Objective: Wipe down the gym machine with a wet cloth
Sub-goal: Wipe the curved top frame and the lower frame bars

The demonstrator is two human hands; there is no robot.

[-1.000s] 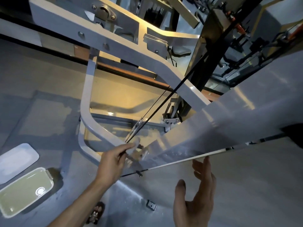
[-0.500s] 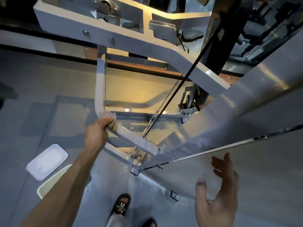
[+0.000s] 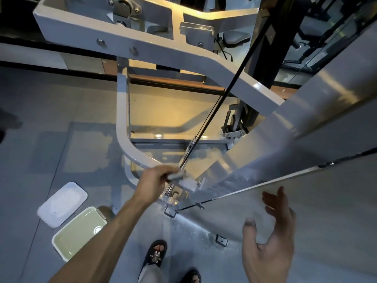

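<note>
The cloth lies pressed on the lower end of the machine's curved bar, gripped by the left hand. Right of the bar, the right hand hovers with fingers spread, holding nothing. Left of the bar, a tub and lid sit on the floor.
</note>
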